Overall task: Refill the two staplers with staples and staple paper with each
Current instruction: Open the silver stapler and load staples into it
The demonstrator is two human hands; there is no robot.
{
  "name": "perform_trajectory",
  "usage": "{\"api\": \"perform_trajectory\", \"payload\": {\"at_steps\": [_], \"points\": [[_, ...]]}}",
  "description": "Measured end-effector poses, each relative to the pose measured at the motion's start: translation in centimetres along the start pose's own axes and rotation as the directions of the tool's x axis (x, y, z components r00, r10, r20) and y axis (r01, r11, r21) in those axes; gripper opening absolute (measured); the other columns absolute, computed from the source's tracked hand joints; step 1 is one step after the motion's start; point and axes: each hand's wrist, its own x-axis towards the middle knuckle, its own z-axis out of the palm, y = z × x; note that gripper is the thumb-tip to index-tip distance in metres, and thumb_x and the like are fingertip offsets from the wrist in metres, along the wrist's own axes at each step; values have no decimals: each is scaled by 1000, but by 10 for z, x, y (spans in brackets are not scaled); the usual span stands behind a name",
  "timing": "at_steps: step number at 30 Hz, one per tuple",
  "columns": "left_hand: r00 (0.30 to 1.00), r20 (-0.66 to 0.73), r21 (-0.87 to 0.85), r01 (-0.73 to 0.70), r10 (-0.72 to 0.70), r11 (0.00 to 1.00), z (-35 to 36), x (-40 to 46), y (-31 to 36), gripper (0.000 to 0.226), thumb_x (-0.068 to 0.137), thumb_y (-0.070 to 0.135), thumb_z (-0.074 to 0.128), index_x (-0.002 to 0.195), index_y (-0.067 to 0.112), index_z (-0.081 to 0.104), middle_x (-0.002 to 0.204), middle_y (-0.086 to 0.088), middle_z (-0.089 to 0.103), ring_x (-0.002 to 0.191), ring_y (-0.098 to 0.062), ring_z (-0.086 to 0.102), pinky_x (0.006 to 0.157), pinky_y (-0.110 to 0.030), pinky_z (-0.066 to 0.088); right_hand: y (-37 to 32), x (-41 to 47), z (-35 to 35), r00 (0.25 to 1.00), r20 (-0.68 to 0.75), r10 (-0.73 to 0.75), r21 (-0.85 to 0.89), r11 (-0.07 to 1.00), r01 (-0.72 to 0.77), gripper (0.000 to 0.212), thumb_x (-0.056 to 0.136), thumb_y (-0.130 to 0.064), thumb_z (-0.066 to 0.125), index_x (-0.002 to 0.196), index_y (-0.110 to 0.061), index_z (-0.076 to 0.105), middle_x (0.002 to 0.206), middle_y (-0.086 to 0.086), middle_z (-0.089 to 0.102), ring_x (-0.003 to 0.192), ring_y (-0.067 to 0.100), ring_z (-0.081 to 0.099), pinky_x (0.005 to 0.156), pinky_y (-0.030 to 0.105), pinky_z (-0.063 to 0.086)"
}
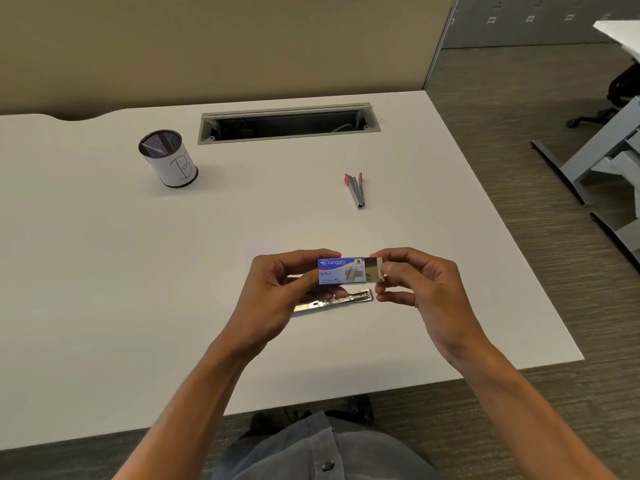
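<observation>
White desk [138, 306], carpeted office — left hand [277, 292] grips staple box [341, 271]; right hand [412, 282] pinches its tray [375, 269].

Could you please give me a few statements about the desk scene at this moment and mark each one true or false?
1. The left hand grips the blue Kangaro staple box. True.
2. The right hand rests flat on the desk. False: it pinches the box's inner tray.
3. The red stapler lies untouched. True.
4. The mesh pen cup lies tipped over. False: it stands upright.
</observation>
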Motion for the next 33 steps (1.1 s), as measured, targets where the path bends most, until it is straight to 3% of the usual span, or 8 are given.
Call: {"api": "perform_trajectory", "payload": {"at_steps": [6,9,13,19,27,30,33], "points": [[991,126,-18,45,-43,999,-3,-1,0,34,95,-6,51,115,15,69,109,-6,75,94,-30,73,85,-29,57,0,0,0,999,-31,-36,-34,999,35,13,88,-1,65,88,-10,73,78,2,76,61,13,66,61,22,57],[984,171,-30,62,-56,998,-5,-3,1,46,83,-2,48,118,21,67,115,-5,73,100,-29,72,91,-32,55,-2,1,0,998,-36,-44,-36,998,43,11,86,-2,67,87,-11,74,80,2,76,62,13,67,61,22,56],[984,171,-17,47,-44,999,-4,-4,2,39,84,-2,68,120,15,66,113,-5,73,99,-26,72,87,-27,54,-4,0,-1,999,12,-33,-27,999,33,10,86,-1,68,90,-8,74,84,4,76,64,14,69,62,21,56],[987,159,-36,28,-22,999,-5,-3,6,38,81,8,66,118,13,66,110,-6,74,95,-28,73,83,-26,55,-8,0,-2,998,60,-20,-2,1000,20,14,81,-9,70,95,-9,74,87,8,76,69,16,70,64,22,56],[981,191,-84,43,-26,996,-8,2,5,36,82,4,69,114,19,69,109,-10,74,96,-30,73,83,-26,55,-5,7,-2,994,103,32,72,997,-39,23,67,-20,74,88,-12,75,86,9,75,69,15,68,64,23,57],[984,175,-73,48,-35,996,-8,5,4,38,80,9,67,117,15,67,108,-10,74,96,-29,73,83,-26,55,-3,11,-3,995,87,38,64,997,-44,21,73,-20,72,91,-11,74,90,12,75,73,15,68,65,23,56],[988,152,-21,36,-32,999,-7,10,3,36,84,7,66,119,13,66,107,-8,75,96,-27,73,84,-27,55,2,19,-5,992,51,119,170,977,-126,10,87,-8,63,93,-7,71,87,9,73,74,14,69,63,21,55]]}}
